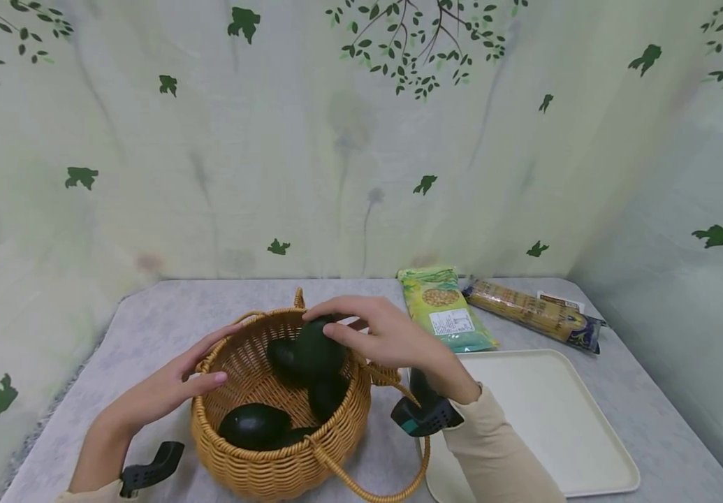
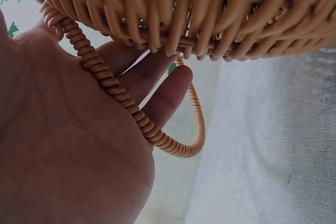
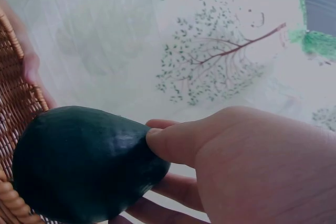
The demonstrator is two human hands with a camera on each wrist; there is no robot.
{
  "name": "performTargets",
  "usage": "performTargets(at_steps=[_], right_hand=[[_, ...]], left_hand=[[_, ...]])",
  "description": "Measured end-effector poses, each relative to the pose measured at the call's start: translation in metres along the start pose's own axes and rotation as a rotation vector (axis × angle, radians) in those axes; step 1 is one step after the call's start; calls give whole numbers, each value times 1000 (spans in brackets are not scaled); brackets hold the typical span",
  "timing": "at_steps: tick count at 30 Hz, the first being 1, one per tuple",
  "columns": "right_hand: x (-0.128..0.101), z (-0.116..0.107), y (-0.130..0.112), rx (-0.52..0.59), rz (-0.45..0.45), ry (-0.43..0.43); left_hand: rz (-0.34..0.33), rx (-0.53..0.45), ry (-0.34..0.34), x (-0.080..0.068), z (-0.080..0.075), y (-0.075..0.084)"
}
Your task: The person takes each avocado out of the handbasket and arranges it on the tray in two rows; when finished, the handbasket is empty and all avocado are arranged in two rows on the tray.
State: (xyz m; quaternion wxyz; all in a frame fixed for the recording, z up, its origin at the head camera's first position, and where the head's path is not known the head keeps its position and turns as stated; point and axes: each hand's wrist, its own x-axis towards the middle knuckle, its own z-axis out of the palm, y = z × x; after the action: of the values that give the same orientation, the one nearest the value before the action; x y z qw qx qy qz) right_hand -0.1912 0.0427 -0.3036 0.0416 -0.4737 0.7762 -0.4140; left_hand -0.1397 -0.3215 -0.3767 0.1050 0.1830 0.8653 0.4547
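Note:
A woven wicker basket [image 1: 279, 464] holds several dark green avocados, one of them [image 1: 254, 426] lying near its front. My right hand [image 1: 380, 335] pinches another avocado [image 3: 89, 163] by its narrow end, thumb on one side and fingers on the other. This avocado is over the right part of the basket, above the others. At the left rim, my left hand [image 1: 172, 381] rests with extended fingers and its thumb tip over the edge. In the left wrist view a coiled wicker handle [image 2: 113, 90] crosses in front of the palm, and the fingers reach along the outer wall.
A cream tray [image 1: 543, 412] lies right of the basket, partly under my right sleeve. Behind it are a green and yellow bag [image 1: 443, 300] and a long packet of pasta [image 1: 531, 307]. Another basket handle [image 1: 392, 494] loops out toward the tray.

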Motion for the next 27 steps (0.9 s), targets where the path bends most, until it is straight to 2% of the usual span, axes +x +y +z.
performTargets(at_steps=[11, 27], right_hand=[[-13, -13, -2, 36, 30, 54], [-37, -28, 5, 14, 7, 152]], left_hand=[[4, -3, -2, 0, 0, 1], [5, 3, 5, 0, 0, 1]])
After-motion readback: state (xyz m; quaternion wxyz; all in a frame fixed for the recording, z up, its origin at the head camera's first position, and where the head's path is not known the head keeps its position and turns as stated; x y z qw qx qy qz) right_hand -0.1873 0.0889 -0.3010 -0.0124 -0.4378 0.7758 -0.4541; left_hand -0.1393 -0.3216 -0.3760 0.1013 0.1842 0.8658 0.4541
